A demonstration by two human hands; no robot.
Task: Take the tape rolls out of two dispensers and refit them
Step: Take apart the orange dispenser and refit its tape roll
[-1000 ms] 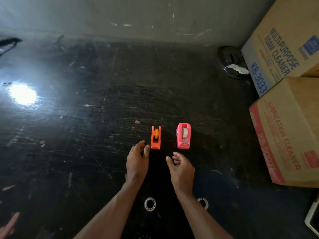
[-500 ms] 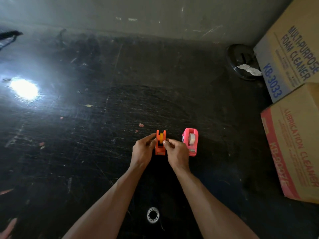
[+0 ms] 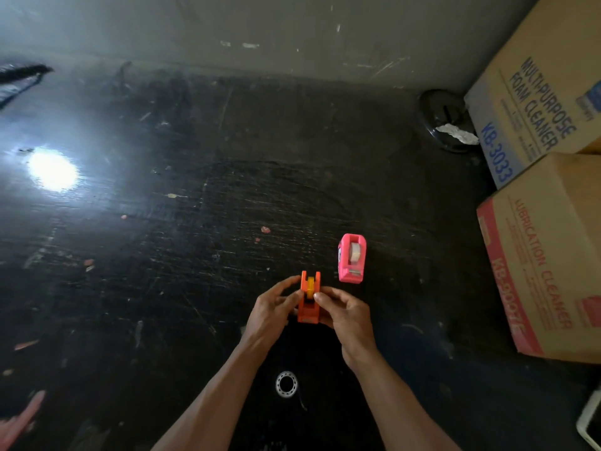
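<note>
The worktop (image 3: 162,255) is black, shiny and full of scratches. A bright spot of light (image 3: 52,170) glares on its left side. Small bits of pink and yellow scrap lie here and there on it. At the far edge stands a grey wall (image 3: 260,27) with pale marks.

On the right are two brown boxes. The far box (image 3: 546,79) has blue words on it, and the near box (image 3: 553,255) has red words. Both are cut off by the picture's edge. Just left of the far box is a dark round thing (image 3: 445,118) with a white scrap on it; what it is cannot be told.

The left hand (image 3: 273,314) and the right hand (image 3: 344,314) each pinch a side of the orange dispenser (image 3: 308,304), near the middle. Its yellow tape roll (image 3: 310,288) sits in it. The pink dispenser (image 3: 352,258) stands just right and a bit farther, alone, with a pale tape roll (image 3: 355,251) inside.

A little ring (image 3: 286,384) lies between the arms. A white corner at the near right is cut off.
</note>
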